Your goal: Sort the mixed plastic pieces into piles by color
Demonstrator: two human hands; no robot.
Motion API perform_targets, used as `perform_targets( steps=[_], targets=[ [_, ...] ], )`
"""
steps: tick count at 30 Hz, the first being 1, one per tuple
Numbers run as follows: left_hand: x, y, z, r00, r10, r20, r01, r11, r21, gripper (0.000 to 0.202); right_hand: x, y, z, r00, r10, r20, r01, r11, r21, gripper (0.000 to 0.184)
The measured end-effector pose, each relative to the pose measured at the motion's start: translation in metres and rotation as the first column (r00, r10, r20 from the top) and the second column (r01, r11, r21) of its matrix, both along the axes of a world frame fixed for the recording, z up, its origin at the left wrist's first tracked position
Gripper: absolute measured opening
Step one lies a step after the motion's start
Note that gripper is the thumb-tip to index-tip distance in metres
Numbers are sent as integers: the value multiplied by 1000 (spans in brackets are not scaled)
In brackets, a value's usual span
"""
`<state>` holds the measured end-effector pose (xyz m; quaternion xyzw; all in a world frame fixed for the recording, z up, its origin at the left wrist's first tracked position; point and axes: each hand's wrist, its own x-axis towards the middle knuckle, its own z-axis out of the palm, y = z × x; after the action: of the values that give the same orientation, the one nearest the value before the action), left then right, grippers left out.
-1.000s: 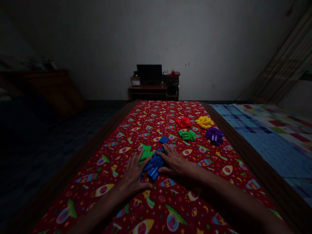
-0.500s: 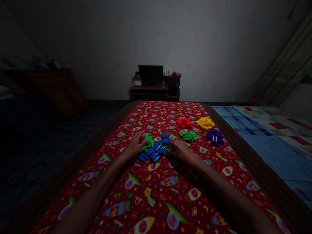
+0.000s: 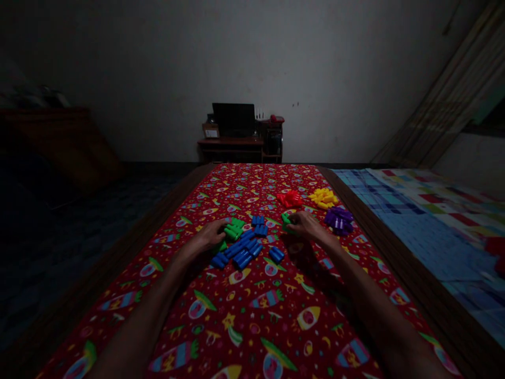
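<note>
My left hand (image 3: 213,235) is at the left side of a mixed heap, its fingers closed on a green plastic toy block (image 3: 233,232) shaped like joined tubes. Several blue blocks (image 3: 243,250) of the same sort lie right beside it. My right hand (image 3: 306,225) is over the green pile, fingers bent around a green block (image 3: 286,221); the palm hides most of that pile. A lone blue block (image 3: 276,255) rests between the hands, nearer to me.
Beyond my right hand lie piles of red blocks (image 3: 290,199), yellow blocks (image 3: 323,198) and purple blocks (image 3: 339,220). A red patterned cloth (image 3: 252,321) covers the table. A desk with a monitor (image 3: 234,119) stands at the wall; a bed (image 3: 418,226) is at right.
My right hand has moved right and away from the blue blocks to the green pile. My left fingers, spread before, have closed on a green block. A blue block now shows apart.
</note>
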<state>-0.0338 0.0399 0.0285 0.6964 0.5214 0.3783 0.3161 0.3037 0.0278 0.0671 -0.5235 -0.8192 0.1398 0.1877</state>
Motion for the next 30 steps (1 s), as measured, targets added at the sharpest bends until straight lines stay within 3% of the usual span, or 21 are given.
perform_targets(
  steps=[2, 6, 11, 13, 15, 18, 21, 25, 28, 30],
  targets=[
    [1, -2, 2, 1000, -3, 4, 3, 1000, 21, 33, 15, 2, 5, 993, -81, 86, 80, 997, 8, 10],
    [7, -7, 1, 999, 20, -33, -19, 999, 41, 34, 29, -2, 9, 953, -226, 201, 218, 974, 61, 25],
    [17, -10, 7, 986, 162, -38, -157, 981, 114, 20, 25, -9, 14, 950, -265, 166, 231, 952, 198, 22],
    [25, -13, 17, 985, 168, -32, -164, 981, 101, 22, 12, -14, 15, 978, -195, 77, 172, 956, 237, 19],
    [38, -21, 27, 991, 126, 37, -129, 987, 97, 28, -9, -23, 12, 997, -31, -67, 45, 975, 220, 20],
    [67, -40, 39, 991, 37, 130, -56, 988, 144, 29, -44, -37, 4, 926, 252, -279, -216, 964, 154, 25],
    [88, -55, 47, 997, -26, 67, 10, 974, 228, 23, -58, -39, 0, 886, 341, -315, -307, 939, 152, 22],
    [77, -49, 43, 993, 61, -105, -21, 937, 349, 27, -28, -12, 2, 958, 136, -252, -62, 958, 281, 18],
    [49, -27, 21, 947, 179, -266, -54, 907, 417, 34, 5, 14, -1, 984, -67, -163, 120, 934, 338, 21],
    [33, -15, -1, 916, 196, -350, -53, 924, 379, 41, 20, 26, -6, 988, -131, -82, 150, 943, 297, 21]
  ],
)
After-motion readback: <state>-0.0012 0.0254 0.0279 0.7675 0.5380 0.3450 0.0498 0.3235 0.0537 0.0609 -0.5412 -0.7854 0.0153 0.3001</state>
